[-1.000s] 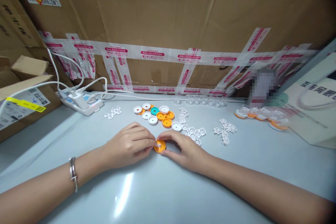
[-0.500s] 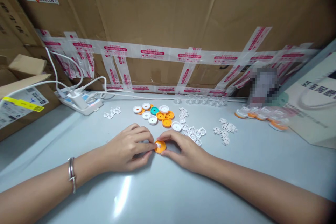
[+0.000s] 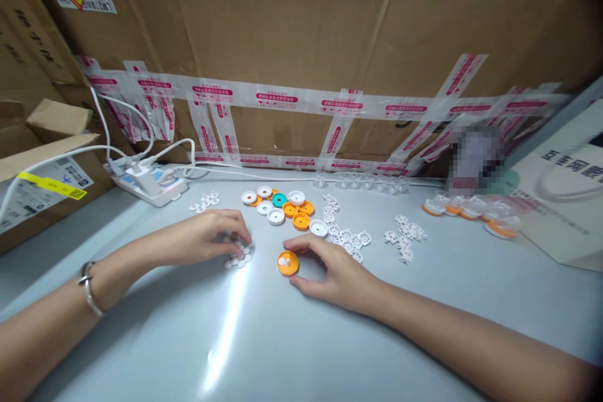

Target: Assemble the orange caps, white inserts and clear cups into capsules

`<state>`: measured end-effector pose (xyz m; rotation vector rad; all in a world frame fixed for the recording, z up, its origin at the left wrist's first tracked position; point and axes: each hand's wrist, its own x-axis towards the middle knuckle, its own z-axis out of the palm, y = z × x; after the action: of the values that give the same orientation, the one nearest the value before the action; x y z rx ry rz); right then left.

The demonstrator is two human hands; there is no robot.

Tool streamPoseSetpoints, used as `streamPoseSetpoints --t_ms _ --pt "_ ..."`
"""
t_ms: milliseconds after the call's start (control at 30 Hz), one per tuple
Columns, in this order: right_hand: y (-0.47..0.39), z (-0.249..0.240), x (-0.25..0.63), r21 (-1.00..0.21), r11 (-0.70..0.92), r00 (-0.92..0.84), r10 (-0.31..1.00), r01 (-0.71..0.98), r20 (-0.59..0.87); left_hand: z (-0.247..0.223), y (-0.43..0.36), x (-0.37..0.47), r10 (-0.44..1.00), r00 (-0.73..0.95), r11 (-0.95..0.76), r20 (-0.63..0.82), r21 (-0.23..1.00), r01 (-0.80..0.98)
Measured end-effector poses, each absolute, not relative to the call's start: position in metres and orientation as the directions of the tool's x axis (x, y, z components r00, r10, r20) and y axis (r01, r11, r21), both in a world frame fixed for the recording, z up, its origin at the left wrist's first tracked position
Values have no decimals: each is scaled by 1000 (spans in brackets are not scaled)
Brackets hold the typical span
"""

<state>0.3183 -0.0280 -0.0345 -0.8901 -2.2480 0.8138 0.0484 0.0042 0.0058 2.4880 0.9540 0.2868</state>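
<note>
My right hand [image 3: 325, 267] curves round the right side of an orange round cap [image 3: 293, 269], thumb and finger apart at its edge. A small white piece [image 3: 284, 261] sits inside the cap. To the left, my left hand [image 3: 211, 239] reaches down over a cluster of small white pieces [image 3: 242, 262], fingers bent; its fingertips are partly hidden, and whether they pinch a piece does not show. Behind the hands lie white and orange caps [image 3: 301, 221] and one teal cap [image 3: 279, 200].
White spoked discs [image 3: 347, 237] and white cut-out pieces [image 3: 404, 245] lie right of centre. Clear round parts [image 3: 362, 182] line the back. Orange-based clear pieces [image 3: 466, 206] stand at right. A power strip [image 3: 164, 195] and small white parts [image 3: 205, 202] are at left.
My left hand has left the orange cap and moved left to the small white pieces, which it had been covering. My right hand has stayed at the cap. The view has shifted slightly.
</note>
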Motion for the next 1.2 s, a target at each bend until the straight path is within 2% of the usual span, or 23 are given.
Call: streamPoseSetpoints --t_ms 200,467,600,667,733,833,900,1033,1200 --pt "-28 -34 318 -698 597 -600 744 396 296 2 -1 57 671 741 -663 32 474 579" --pt "-28 -33 319 -687 614 -598 735 388 320 4 -2 61 737 675 -548 -35 553 627" --pt "-30 -30 320 -595 737 -593 646 322 480 6 -8 70 778 628 -466 -21 651 599" --pt "-31 -29 320 -510 825 -595 543 244 593 7 -17 78 813 580 -446 49 691 568" --pt "-33 -28 319 -443 877 -598 458 184 658 6 -29 89 825 532 -493 189 700 516" --pt "-34 -28 319 -396 906 -594 401 146 698 1 -46 102 723 532 -673 440 620 403" --pt "-34 -28 319 -380 916 -595 377 126 710 -5 -53 108 649 527 -756 549 546 362" --pt "-35 -28 319 -373 922 -611 357 106 707 -14 -57 114 575 511 -817 639 482 316" --pt "-34 -29 319 -384 909 -597 399 159 696 -16 -53 113 567 534 -821 627 477 313"
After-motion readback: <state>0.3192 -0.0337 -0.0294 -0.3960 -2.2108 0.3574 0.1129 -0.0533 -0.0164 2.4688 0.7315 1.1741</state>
